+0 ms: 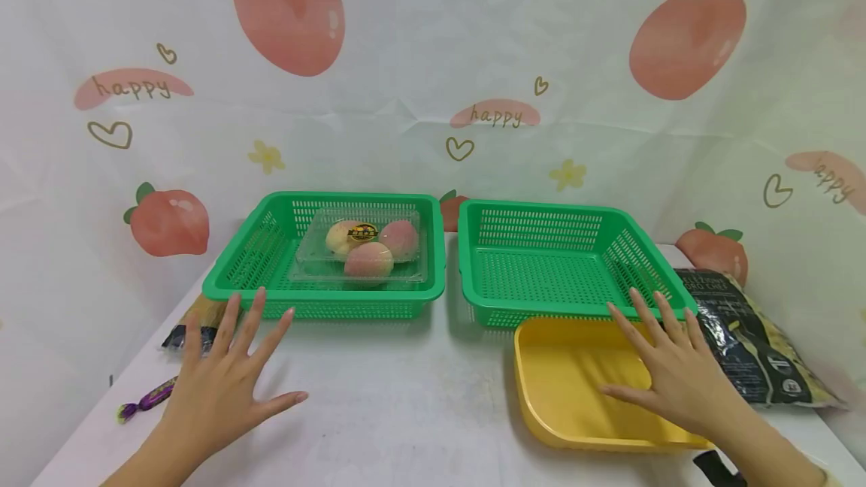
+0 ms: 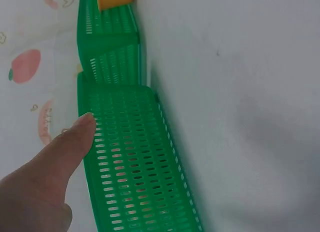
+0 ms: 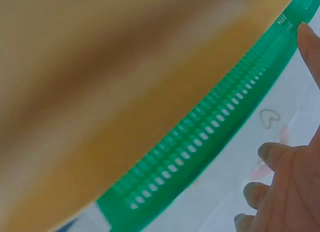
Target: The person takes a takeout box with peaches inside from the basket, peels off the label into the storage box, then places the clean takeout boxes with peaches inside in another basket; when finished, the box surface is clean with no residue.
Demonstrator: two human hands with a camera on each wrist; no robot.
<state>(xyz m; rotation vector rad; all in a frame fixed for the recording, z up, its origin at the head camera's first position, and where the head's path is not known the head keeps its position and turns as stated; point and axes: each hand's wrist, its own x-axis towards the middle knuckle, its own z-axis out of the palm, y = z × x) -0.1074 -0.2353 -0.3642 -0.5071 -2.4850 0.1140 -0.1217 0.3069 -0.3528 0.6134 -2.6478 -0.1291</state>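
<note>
Head view: the left hand [image 1: 216, 378] hovers spread and empty near the left green basket [image 1: 233, 276]; the right hand [image 1: 670, 370], also spread and empty, is over the yellow tray [image 1: 555, 382], lower right. The tray looks light, stiff and smooth; best pinched by its rim.

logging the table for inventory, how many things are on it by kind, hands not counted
green baskets: 2
yellow tray: 1
clear box of peaches: 1
black and yellow bag: 1
purple candy: 1
dark packet at the left edge: 1
total: 7
</note>
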